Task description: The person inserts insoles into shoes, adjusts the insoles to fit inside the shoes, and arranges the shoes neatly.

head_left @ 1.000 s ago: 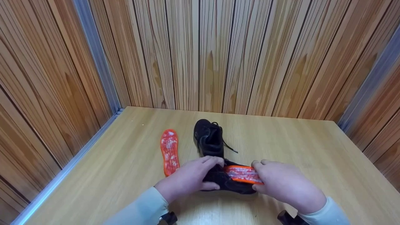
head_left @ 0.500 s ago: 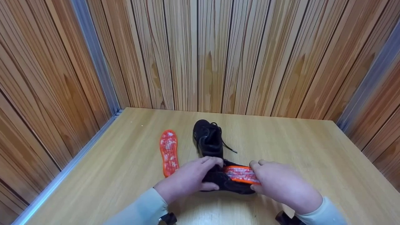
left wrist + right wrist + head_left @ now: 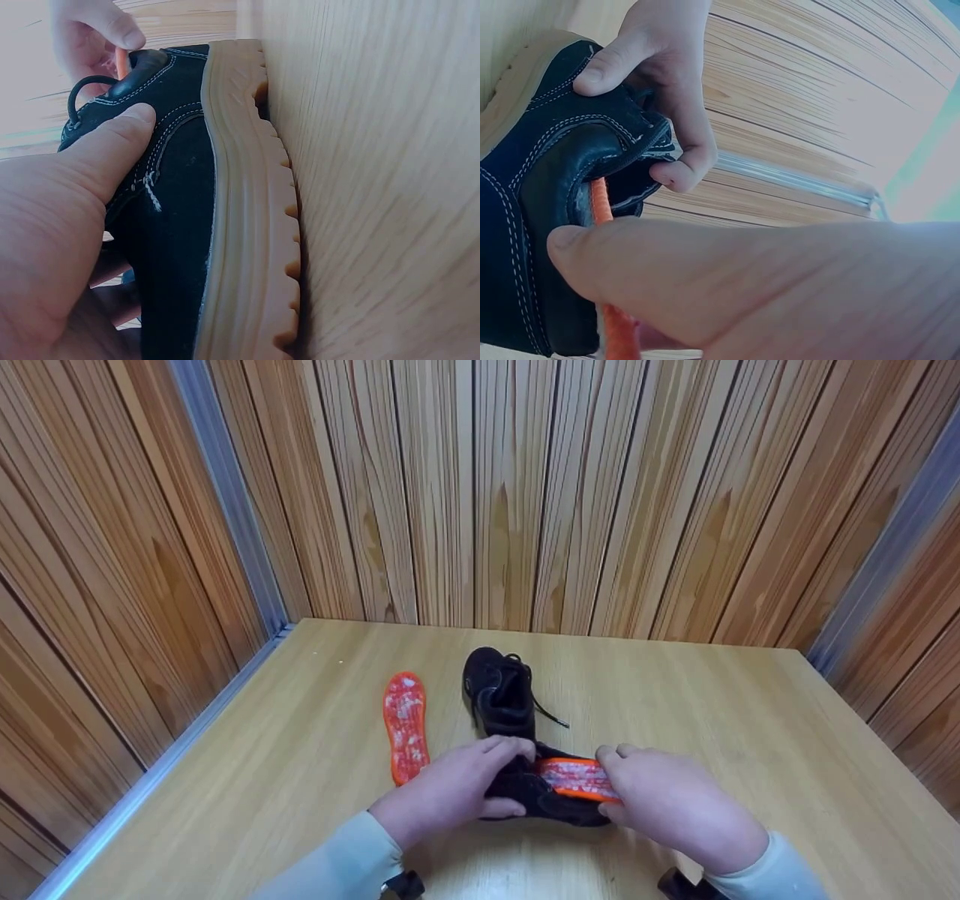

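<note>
black stitched-leather shoe with a tan ridged sole [image 3: 559, 808]: standing on the pale wood-grain table [image 3: 712, 705], toe toward nine o'clock, heel toward three. the orange-rimmed, red-and-white mottled insole [image 3: 574, 776] lies part-way inside its opening, rear end at three o'clock.

left hand [image 3: 454, 780]: gripping the shoe's front part, thumb on the near side at six o'clock. right hand [image 3: 671, 795]: pinching the rear end of the insole, at the shoe's heel.

change noted: against one second ago, the right hand has shifted slightly toward nine o'clock and a little less of the insole shows. over the last half-second, hardly any difference. left hand and shoe appear unmoved.

finding, by judgement: a small inward gain; the insole does not look fully seated. its front end is hidden.

also present: a second black lace-up shoe [image 3: 506, 709] at eleven o'clock from the gripped one; a loose orange-rimmed mottled insole [image 3: 406, 727] at ten o'clock, outside both shoes.
</note>
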`<action>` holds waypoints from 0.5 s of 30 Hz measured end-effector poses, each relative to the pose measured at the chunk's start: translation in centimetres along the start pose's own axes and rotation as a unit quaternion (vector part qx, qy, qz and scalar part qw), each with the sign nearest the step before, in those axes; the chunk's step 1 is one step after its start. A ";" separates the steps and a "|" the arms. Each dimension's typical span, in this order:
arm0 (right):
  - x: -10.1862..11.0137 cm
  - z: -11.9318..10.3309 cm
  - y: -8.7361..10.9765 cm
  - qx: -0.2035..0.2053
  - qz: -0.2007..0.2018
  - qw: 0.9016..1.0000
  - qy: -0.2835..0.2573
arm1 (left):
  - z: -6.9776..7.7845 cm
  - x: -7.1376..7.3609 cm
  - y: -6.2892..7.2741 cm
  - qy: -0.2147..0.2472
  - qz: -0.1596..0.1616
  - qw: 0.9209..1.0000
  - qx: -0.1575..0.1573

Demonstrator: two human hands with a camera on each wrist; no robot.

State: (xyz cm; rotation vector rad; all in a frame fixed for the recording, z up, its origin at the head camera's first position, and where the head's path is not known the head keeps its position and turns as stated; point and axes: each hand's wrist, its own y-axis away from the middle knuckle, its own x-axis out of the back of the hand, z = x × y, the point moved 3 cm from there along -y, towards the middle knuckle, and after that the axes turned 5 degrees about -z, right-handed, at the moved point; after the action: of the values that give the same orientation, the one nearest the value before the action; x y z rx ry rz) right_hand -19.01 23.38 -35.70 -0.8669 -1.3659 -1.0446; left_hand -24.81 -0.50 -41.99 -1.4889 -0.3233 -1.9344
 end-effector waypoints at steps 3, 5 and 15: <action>0.0 -0.1 0.0 -0.002 0.001 1.000 0.003 | 0.0 0.0 0.0 -0.001 0.000 1.000 0.000; 0.0 -0.1 0.0 -0.001 0.002 1.000 0.004 | 0.0 0.0 0.0 -0.003 0.000 1.000 -0.001; 0.0 -0.1 -0.1 -0.001 -0.011 1.000 -0.005 | -0.1 0.0 0.0 0.002 -0.005 1.000 0.007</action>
State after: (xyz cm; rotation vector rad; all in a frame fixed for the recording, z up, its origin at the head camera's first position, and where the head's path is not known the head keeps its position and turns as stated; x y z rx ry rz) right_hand -19.10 23.22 -35.73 -0.8625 -1.3857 -1.0597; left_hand -24.83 -0.55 -42.01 -1.4765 -0.3412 -1.9394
